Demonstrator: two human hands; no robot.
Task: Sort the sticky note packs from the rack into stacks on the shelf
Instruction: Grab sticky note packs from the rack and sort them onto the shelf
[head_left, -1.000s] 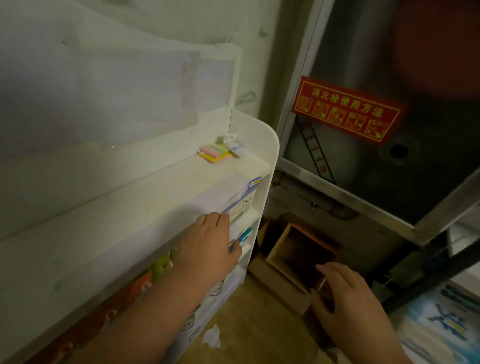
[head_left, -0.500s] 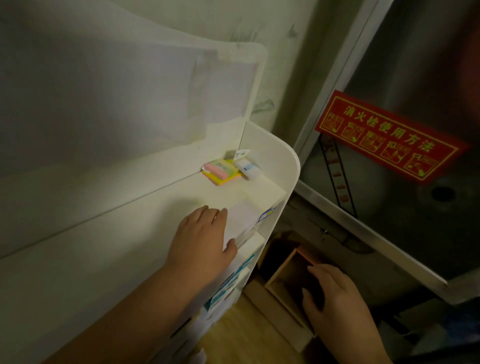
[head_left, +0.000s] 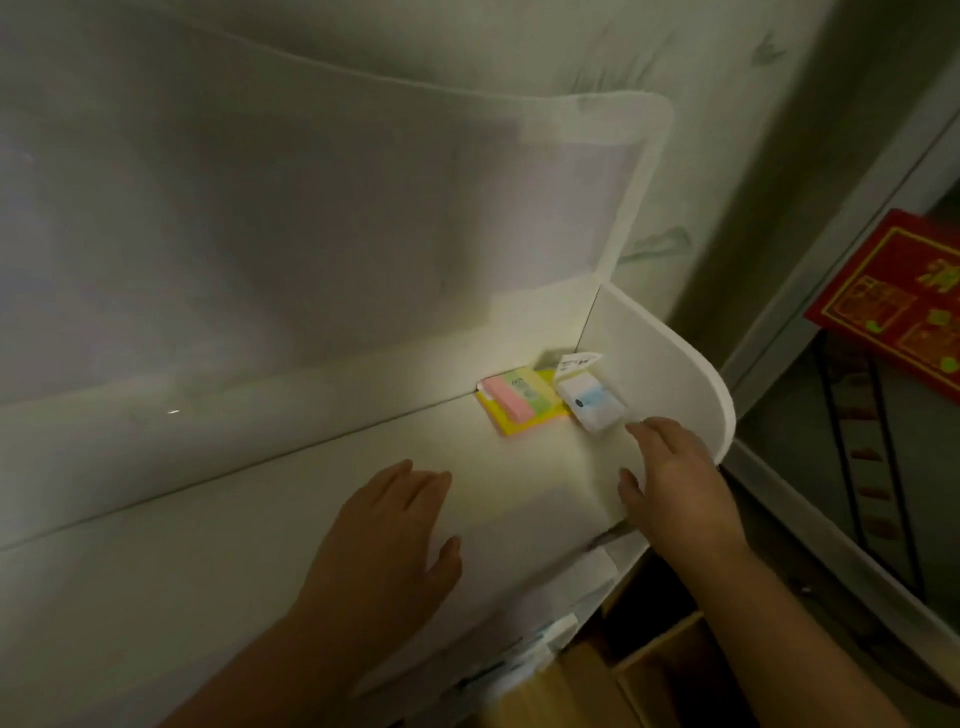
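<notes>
White shelf (head_left: 260, 545) surface under both hands; right hand (head_left: 675, 473) fingers extended and relaxed, holding nothing, tips just beside the white-and-blue pack (head_left: 592, 402) near the shelf's right end panel; left hand (head_left: 384, 540) flat, fingers straight and together, thumb out, palm down near the shelf's front edge; yellow pack (head_left: 524, 415) with a pink-and-green pack (head_left: 511, 395) on top sits at the rear right corner, touching the white-and-blue pack's left side; red sign (head_left: 893, 301) at far right.
</notes>
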